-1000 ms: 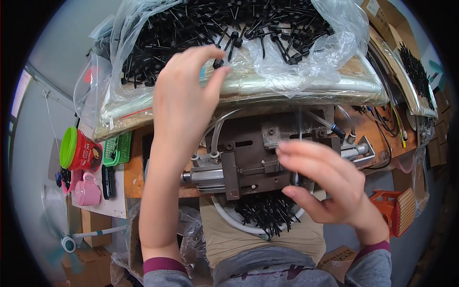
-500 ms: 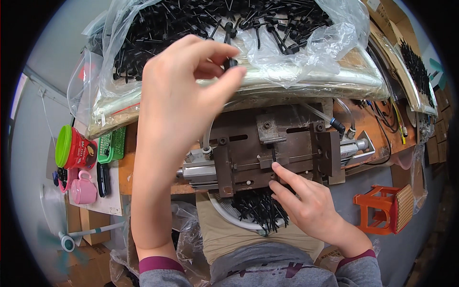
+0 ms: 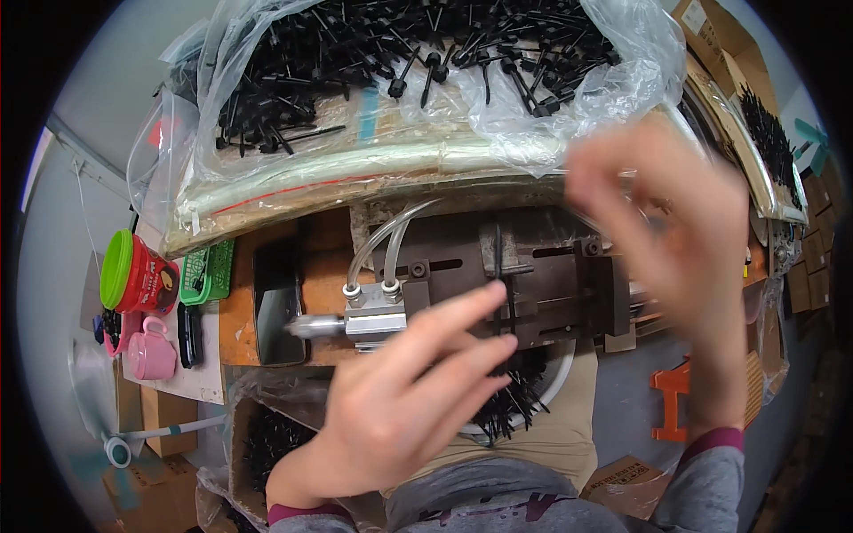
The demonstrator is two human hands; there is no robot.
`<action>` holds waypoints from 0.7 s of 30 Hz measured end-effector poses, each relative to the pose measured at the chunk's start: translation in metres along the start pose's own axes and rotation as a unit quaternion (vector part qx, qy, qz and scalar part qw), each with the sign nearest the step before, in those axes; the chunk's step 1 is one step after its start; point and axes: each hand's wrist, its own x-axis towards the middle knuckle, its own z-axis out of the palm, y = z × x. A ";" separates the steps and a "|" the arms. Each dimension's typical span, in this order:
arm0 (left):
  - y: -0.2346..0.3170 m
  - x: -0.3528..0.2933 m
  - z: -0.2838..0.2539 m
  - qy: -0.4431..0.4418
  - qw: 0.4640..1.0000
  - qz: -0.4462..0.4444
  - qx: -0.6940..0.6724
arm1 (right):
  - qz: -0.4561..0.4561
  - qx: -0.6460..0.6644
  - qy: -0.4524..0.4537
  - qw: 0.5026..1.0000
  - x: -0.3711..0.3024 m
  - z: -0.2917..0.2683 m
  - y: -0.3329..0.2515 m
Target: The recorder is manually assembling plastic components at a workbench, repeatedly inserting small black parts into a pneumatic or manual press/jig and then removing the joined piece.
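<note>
My left hand (image 3: 400, 400) reaches in from the lower left, fingers stretched out and somewhat apart. Its fingertips lie against a thin black rod-like part (image 3: 499, 249) that stands lengthwise at the middle of a dark metal clamping fixture (image 3: 453, 231); whether they grip or only touch it is hard to make out. My right hand (image 3: 666, 195) is raised at the right, over the near edge of the plastic-lined box. Motion blurs its fingers, and nothing can be made out in them. A bundle of similar black parts (image 3: 511, 404) sits in a white round container at my lap.
Many black parts (image 3: 284, 71) fill the plastic-lined box (image 3: 293, 182) behind the fixture. A silver air cylinder (image 3: 369, 315) with clear hoses adjoins it. At left are a dark phone-like slab (image 3: 278, 293), pink cup (image 3: 153, 351) and green basket (image 3: 209, 271). An orange stool (image 3: 671, 400) stands right.
My left hand has come down from the box to the part in the fixture. My right hand has left the fixture and risen to the right, now blurred.
</note>
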 end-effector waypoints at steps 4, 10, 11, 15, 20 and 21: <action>0.008 -0.009 0.028 -0.031 0.999 0.027 0.034 | -0.026 -0.152 -0.096 0.983 0.072 -0.008 0.098; 0.002 -0.032 0.061 -0.007 0.999 0.002 0.041 | 0.178 -0.271 -0.480 0.815 0.102 0.018 0.128; 0.001 -0.034 0.065 -0.008 0.999 0.000 0.039 | 0.150 -0.254 -0.466 0.834 0.101 0.021 0.133; -0.003 -0.035 0.076 0.002 0.999 0.005 0.054 | 0.054 -0.215 -0.407 0.886 0.095 0.028 0.150; -0.004 -0.034 0.079 0.020 0.996 0.012 0.085 | 0.129 -0.176 -0.349 0.912 0.101 0.024 0.114; -0.004 -0.034 0.080 0.022 0.996 0.014 0.087 | 0.107 -0.149 -0.317 0.930 0.104 0.023 0.119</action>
